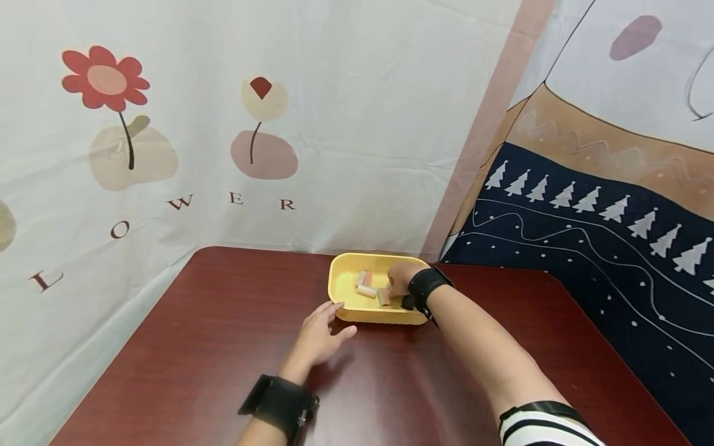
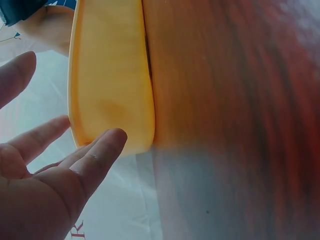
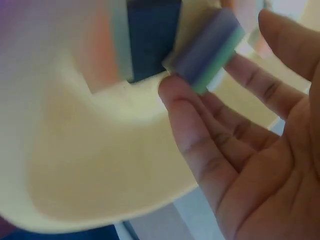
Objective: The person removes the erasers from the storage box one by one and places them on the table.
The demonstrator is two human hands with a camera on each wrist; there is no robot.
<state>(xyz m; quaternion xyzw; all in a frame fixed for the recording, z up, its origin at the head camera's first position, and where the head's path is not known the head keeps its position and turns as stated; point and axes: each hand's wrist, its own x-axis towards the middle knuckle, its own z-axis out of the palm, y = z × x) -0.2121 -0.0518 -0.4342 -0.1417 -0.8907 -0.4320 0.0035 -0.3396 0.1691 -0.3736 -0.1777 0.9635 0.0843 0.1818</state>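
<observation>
A yellow plastic basin [image 1: 379, 317] stands at the far side of the table with several small pastel blocks [image 1: 366, 291] in it. My left hand [image 1: 318, 334] is at its front left corner, fingers spread and fingertips right at the wall [image 2: 110, 65]. Inside the basin, towards the right, is my right hand [image 1: 403, 277]. In the right wrist view its fingertips touch a purple-and-green block [image 3: 207, 50], tilted up, while the thumb stands apart from it. Beside that block are a dark block [image 3: 152, 40] and a blurred orange-and-pale one [image 3: 102, 60].
The dark red-brown table [image 1: 251, 371] reaches back to a white printed cloth [image 1: 357, 155]. A navy cloth with white trees [image 1: 558, 248] hangs along the right side. Black bands [image 1: 281, 402] are on both wrists.
</observation>
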